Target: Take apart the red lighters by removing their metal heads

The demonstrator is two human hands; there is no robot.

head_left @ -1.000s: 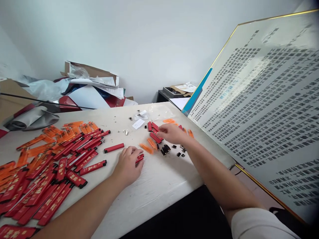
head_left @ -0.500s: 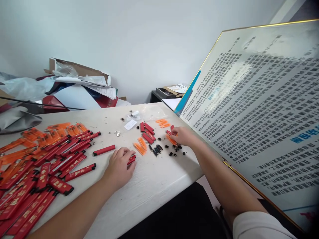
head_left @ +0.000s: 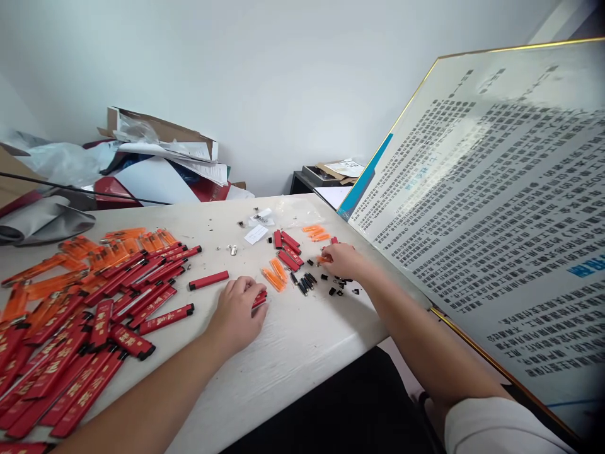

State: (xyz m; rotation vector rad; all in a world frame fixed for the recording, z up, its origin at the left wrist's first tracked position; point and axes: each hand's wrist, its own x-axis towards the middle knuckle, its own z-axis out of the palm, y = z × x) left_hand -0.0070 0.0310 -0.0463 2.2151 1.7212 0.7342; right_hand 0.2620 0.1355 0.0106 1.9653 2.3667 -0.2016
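Note:
My left hand point(head_left: 241, 313) rests on the white table, its fingers curled round a short red case point(head_left: 259, 298). Farther right, my right hand point(head_left: 343, 260) is closed at the small parts, with a bit of orange showing at its fingertips; what it grips is mostly hidden. Several black caps point(head_left: 332, 291) lie beside and below it. Between the hands are orange pieces point(head_left: 274, 275), thin black pieces point(head_left: 303, 284) and short red cases point(head_left: 290, 260). A single long red case point(head_left: 208, 280) lies to the left of my left hand.
Piled red cases point(head_left: 101, 321) and orange pieces point(head_left: 80, 252) cover the table's left side. Behind are papers and an open cardboard box point(head_left: 163, 129). A large framed board with printed text point(head_left: 454, 189) leans along the right edge. White paper slips point(head_left: 256, 234) lie near the back.
The whole view has shifted slightly, moving the table's contents to the right in the picture. Both hands keep nearly the same places and grips.

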